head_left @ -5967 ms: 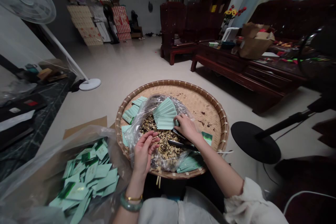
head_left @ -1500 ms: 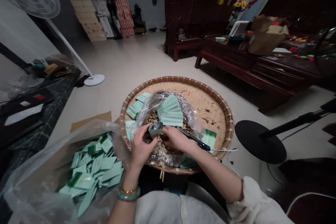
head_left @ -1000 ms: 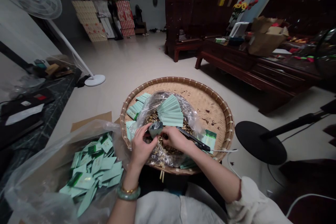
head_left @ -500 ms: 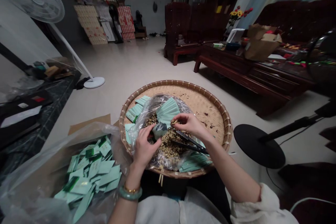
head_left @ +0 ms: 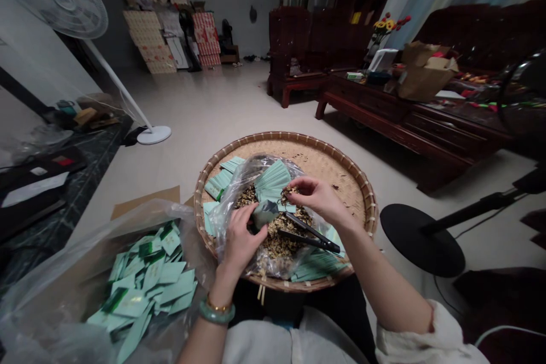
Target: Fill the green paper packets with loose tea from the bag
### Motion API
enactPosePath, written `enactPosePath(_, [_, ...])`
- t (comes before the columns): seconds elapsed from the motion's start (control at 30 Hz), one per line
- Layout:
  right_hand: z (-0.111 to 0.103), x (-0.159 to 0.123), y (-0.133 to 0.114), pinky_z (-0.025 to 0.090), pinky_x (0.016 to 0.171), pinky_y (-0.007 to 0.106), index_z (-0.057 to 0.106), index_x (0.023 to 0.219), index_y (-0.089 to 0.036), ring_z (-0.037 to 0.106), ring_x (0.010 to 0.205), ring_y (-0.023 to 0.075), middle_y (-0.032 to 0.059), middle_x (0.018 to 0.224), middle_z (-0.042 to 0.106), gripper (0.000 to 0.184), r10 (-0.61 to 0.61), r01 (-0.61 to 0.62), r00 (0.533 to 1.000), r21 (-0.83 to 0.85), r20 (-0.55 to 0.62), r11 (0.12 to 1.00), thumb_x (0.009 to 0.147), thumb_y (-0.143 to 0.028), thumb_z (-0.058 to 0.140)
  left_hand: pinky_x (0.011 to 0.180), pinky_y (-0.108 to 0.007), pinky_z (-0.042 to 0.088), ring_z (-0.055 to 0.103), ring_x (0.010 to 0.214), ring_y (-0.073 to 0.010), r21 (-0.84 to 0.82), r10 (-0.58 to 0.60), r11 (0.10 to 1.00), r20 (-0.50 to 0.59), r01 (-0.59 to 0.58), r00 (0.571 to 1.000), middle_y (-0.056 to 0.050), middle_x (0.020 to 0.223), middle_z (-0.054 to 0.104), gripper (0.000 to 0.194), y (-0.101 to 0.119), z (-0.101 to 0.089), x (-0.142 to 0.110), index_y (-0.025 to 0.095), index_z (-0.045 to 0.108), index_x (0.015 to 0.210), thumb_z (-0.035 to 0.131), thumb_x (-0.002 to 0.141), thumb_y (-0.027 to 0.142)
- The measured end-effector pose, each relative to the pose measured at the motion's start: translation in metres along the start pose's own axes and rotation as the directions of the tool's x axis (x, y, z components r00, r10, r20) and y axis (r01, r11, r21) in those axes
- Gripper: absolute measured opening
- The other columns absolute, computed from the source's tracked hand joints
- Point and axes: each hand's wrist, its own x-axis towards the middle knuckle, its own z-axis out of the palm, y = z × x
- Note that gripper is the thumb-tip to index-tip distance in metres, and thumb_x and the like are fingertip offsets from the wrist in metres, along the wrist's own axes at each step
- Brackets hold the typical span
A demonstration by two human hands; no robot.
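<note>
Left grip [head_left: 241, 240] curls round open packet [head_left: 265, 214]; right grip [head_left: 316, 199] pinches mix [head_left: 290, 194]. Mix could scatter if pinch slackens.

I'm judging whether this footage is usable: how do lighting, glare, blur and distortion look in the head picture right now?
Head view: dim light, the wooden sofa nearly black; head view: small highlights on the clear bag; head view: the white fan leans and stretches at the edge, probably wide-angle distortion; head view: left hand, right hand and pouch readable, fine detail soft.
</note>
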Motion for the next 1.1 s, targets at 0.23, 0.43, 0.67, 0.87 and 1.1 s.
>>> enactPosePath(0.23, [0.014,-0.001,0.0,0.051,0.068,0.027,0.069,0.085,-0.017,0.065,0.076,0.0151,0.003,0.083,0.071,0.016,-0.206,0.208,0.978,-0.299,0.039,0.931,0.07,-0.019,0.066,0.074,-0.035,0.056,0.058,0.098,-0.0233,-0.041,-0.016,0.999,-0.004,0.016,1.0,-0.009,0.106,0.063,0.045,0.003,0.009,-0.003,0.019,0.057,0.116,0.064,0.071,0.016])
enactPosePath(0.43, [0.021,-0.009,-0.008,0.049,0.072,0.026,0.071,0.084,-0.018,0.065,0.077,0.0156,0.0015,0.082,0.072,0.014,-0.25,0.274,0.961,-0.497,0.116,0.823,0.071,-0.013,0.067,0.07,-0.032,0.057,0.057,0.099,-0.0224,-0.083,-0.028,0.996,-0.016,0.026,0.999,-0.009,0.109,0.06,0.049,-0.001,0.012,-0.007,0.019,0.056,0.118,0.064,0.07,0.016])
enactPosePath(0.67, [0.028,-0.015,-0.015,0.049,0.075,0.028,0.069,0.091,-0.019,0.066,0.081,0.0174,0.0034,0.089,0.072,0.025,-0.294,0.357,0.934,-0.606,0.204,0.711,0.069,-0.007,0.069,0.071,-0.034,0.058,0.058,0.098,-0.0231,-0.096,-0.027,0.995,-0.001,0.027,1.0,-0.01,0.108,0.061,0.049,-0.002,0.013,-0.008,0.019,0.056,0.118,0.065,0.07,0.015])
enactPosePath(0.87, [0.035,-0.018,-0.017,0.05,0.079,0.03,0.068,0.096,-0.019,0.066,0.087,0.0184,0.0046,0.093,0.071,0.03,-0.338,0.425,0.905,-0.603,0.259,0.675,0.072,-0.003,0.064,0.074,-0.037,0.057,0.058,0.099,-0.0236,-0.096,-0.015,0.995,0.003,0.016,1.0,-0.009,0.11,0.06,0.052,-0.005,0.016,-0.01,0.021,0.055,0.12,0.066,0.07,0.015])
enactPosePath(1.1, [0.037,-0.017,-0.008,0.051,0.086,0.033,0.068,0.103,-0.02,0.065,0.097,0.0197,0.0063,0.103,0.07,0.036,-0.381,0.451,0.892,-0.561,0.245,0.695,0.075,0.0,0.057,0.074,-0.036,0.057,0.059,0.1,-0.0231,-0.09,-0.01,0.996,-0.003,0.01,1.0,-0.009,0.11,0.061,0.051,-0.005,0.015,-0.01,0.02,0.054,0.121,0.066,0.071,0.017])
